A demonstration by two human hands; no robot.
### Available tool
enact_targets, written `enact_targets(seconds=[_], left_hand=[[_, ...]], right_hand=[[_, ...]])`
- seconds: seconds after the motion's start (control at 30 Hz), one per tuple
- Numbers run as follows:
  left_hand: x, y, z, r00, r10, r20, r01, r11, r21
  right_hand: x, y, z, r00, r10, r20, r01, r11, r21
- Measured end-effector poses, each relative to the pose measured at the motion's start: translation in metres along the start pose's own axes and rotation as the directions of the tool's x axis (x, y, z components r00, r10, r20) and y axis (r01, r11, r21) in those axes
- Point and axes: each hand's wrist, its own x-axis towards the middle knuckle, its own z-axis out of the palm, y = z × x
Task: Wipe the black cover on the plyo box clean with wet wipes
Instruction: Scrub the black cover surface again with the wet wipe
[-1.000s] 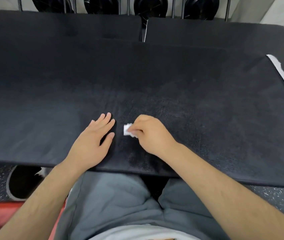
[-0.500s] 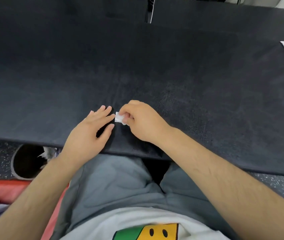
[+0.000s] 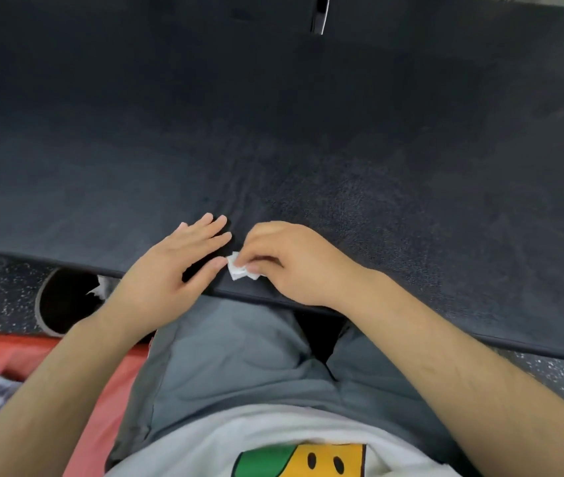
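Observation:
The black cover [image 3: 308,139] spreads across the plyo box and fills most of the head view. My right hand [image 3: 291,263] pinches a small crumpled white wet wipe [image 3: 241,269] against the cover, close to its near edge. My left hand [image 3: 177,266] lies flat on the cover just left of the wipe, fingers straight and spread, with its thumb tip beside the wipe. Most of the wipe is hidden under my right fingers.
The cover's near edge [image 3: 411,325] runs across my lap. A black shoe [image 3: 63,301] sits on the speckled floor at the lower left, beside a red mat [image 3: 15,352]. A narrow gap [image 3: 318,18] splits the dark pads at the back.
My right hand has drawn the wipe back toward the cover's near edge. My left hand stayed flat beside it. The camera has tilted further down.

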Motion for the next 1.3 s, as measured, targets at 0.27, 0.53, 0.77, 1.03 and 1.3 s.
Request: enact_targets(seconds=[0.27, 0.53, 0.77, 1.03, 1.3], left_hand=[[-0.026, -0.024, -0.023, 0.991, 0.065, 0.114, -0.065, 0.998, -0.005], [-0.023, -0.036, -0.035, 0.970, 0.158, 0.184, -0.187, 0.970, 0.155], [-0.027, -0.023, -0.023, 0.974, 0.226, 0.025, -0.226, 0.956, 0.186], [-0.022, -0.013, -0.012, 0.966, 0.259, -0.026, -0.252, 0.956, 0.151], [-0.001, 0.047, 0.051, 0.917, 0.400, -0.008, -0.397, 0.912, 0.103]], right_hand=[[0.009, -0.013, 0.018, 0.997, -0.069, 0.029, 0.068, 0.998, 0.013], [-0.023, 0.006, -0.011, 0.996, 0.006, 0.090, -0.011, 0.998, 0.055], [-0.033, 0.007, -0.022, 0.995, 0.043, 0.091, -0.055, 0.989, 0.140], [-0.057, 0.016, -0.027, 0.998, 0.051, 0.038, -0.055, 0.992, 0.110], [-0.078, 0.027, -0.042, 0.990, 0.141, 0.024, -0.142, 0.987, 0.070]])
